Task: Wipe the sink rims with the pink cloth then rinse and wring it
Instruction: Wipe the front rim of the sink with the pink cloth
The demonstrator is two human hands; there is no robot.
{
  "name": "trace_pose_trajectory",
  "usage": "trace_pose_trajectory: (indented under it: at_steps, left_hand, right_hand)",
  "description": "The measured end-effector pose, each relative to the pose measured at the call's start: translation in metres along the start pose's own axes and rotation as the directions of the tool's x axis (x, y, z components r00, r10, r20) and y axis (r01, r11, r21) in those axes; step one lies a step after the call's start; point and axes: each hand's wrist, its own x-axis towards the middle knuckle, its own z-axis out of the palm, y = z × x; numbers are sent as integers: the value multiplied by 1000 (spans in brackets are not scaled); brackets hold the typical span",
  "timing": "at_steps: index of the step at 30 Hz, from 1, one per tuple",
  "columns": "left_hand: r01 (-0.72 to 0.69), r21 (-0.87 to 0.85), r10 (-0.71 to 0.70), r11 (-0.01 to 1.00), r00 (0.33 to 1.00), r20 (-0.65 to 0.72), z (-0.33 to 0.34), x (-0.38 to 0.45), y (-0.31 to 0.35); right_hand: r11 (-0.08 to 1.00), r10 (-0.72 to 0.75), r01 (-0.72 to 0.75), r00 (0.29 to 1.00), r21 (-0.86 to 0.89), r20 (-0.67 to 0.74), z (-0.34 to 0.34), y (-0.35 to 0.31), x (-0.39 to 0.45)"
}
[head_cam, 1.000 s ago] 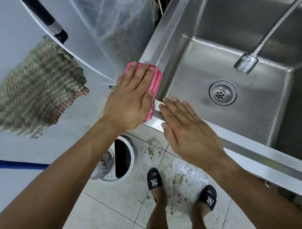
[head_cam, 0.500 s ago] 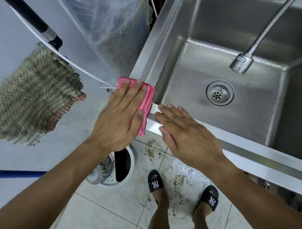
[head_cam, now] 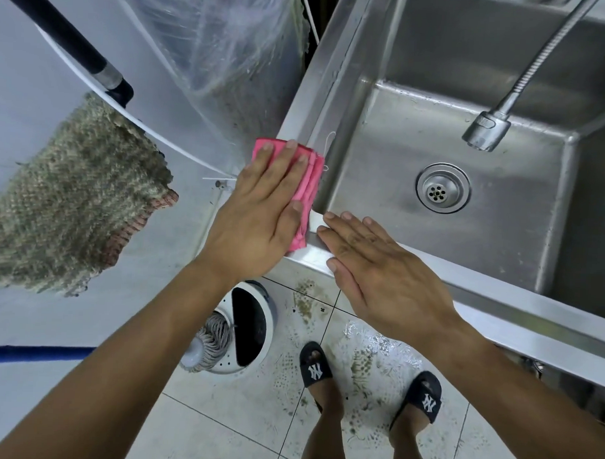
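Pressing flat with straight fingers, the left hand point(head_cam: 260, 214) held the pink cloth point(head_cam: 309, 188) on the sink rim point(head_cam: 309, 92) while the right hand point(head_cam: 378, 266) lay flat, fingers together, on the front rim.

Both forearms are bare, no sleeves showing. Well below the fingers point(head_cam: 286, 160), the feet wear dark slide sandals point(head_cam: 315, 365) with white interlocked-letter logos.

Pink cloth point(head_cam: 307, 185), folded in layers, lies flat on the sink's point(head_cam: 336, 93) left rim near the front corner. Steel basin, drain mid-floor, looks wet.
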Motion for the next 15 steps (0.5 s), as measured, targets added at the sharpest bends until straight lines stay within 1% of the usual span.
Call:
trace_pose_trajectory:
  at_steps: [2, 4, 6, 8, 11, 13, 15]
  left_hand:
    - [-24, 21, 24, 999, 1000, -3, -2, 12, -5]
    - [-80, 55, 80, 995, 997, 16, -3, 35, -11]
    - [-106, 73, 103, 992, 994, 43, -5, 60, -17]
    - [-100, 95, 96, 990, 994, 50, -6, 69, -17]
    - [-35, 89, 31, 995, 998, 50, -4, 39, -7]
    - [24, 54, -26, 998, 999, 32, -2, 3, 3]
    - [46, 12, -46, 999, 999, -3, -1, -18, 8]
  right_hand:
    - [1000, -14, 15, 999, -15, 43, -2, 2, 2]
    - [999, -41, 42, 997, -19, 66, -3, 4, 3]
    - [999, -41, 42, 997, -14, 65, -3, 5, 3]
    - [1000, -1, 1, 1000, 13, 31, -2, 4, 2]
    - [995, 74, -73, 997, 64, -26, -1, 3, -2]
    - [995, 76, -73, 996, 65, -37, 0, 3, -4]
    - [998, 55, -53, 998, 42, -34, 1, 3, -3]
